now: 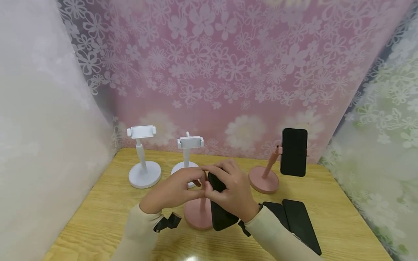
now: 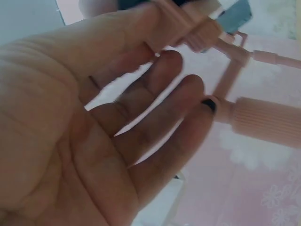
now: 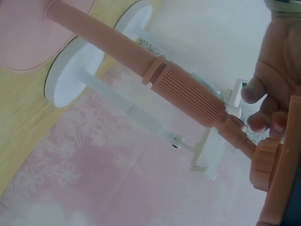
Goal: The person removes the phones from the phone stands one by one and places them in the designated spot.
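Observation:
In the head view, a pink phone stand (image 1: pixel 197 215) stands at the front middle of the table, its upper part largely hidden by both hands. My left hand (image 1: pixel 186 185) pinches the stand's pink clamp (image 2: pixel 176 23) between thumb and index finger; its other fingers are spread loosely in the left wrist view. From the other side, my right hand (image 1: pixel 233 185) holds a black phone (image 1: pixel 222 219) tilted against the clamp. The right wrist view shows the stand's ribbed stem (image 3: pixel 188 94) and the clamp's round knob (image 3: pixel 265 165). Whether the clamp encloses the phone is hidden.
Two white phone stands (image 1: pixel 145 175) with bare clamps stand at the back left. A second pink stand (image 1: pixel 262 181) at the right bears an upright phone (image 1: pixel 294 152). Two dark phones (image 1: pixel 302 223) lie flat by my right forearm. Floral cloth (image 1: pixel 228 72) hangs behind.

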A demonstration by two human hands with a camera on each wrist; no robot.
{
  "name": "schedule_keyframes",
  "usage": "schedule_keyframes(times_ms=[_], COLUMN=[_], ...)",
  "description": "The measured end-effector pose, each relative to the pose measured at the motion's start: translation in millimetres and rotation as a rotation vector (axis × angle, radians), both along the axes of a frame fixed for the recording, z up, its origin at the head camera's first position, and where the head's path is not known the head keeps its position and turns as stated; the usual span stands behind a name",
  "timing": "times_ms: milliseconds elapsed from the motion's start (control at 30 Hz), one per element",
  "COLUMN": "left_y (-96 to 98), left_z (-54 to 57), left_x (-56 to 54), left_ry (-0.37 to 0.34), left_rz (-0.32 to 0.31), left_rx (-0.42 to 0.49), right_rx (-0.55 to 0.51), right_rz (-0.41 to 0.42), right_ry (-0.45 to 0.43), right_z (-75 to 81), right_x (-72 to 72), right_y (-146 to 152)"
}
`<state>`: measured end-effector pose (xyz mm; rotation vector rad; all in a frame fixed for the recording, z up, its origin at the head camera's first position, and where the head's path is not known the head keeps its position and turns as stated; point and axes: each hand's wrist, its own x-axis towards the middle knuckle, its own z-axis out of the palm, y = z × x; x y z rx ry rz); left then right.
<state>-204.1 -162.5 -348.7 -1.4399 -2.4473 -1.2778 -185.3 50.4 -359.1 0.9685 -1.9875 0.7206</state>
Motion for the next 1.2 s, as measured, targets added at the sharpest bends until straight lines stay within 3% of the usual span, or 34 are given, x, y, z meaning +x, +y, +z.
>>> schedule_keyframes(times_ms=[200, 467, 833, 1000, 1200], left_y=[1.1, 2.4, 1.6, 1.8, 1.9], left_z=[5.6, 7.6, 8.1, 7.7, 8.5], left_x=[4.7, 7.1, 11.8, 13.3, 14.3], left_ry=[-0.055, 0.041, -0.062, -0.102, -0.107], left_rz=[0.013, -0.03, 0.028, 0.041, 0.047], left_rx=[-0.017, -0.034, -0.061, -0.052, -0.05], right_rx=[-0.035, -0.039, -0.016, -0.019, -0.007], right_rz=[0.017, 0.013, 0.052, 0.107, 0.233], right_ry=[0.015, 0.039, 0.059, 0.072, 0.167], right_z=[0.0, -0.7, -1.1, -1.1, 3.6], right_x=[-1.4, -1.0, -1.3, -1.7, -1.8], right_y=[-0.5, 0.1, 1.0, 2.8, 7.2])
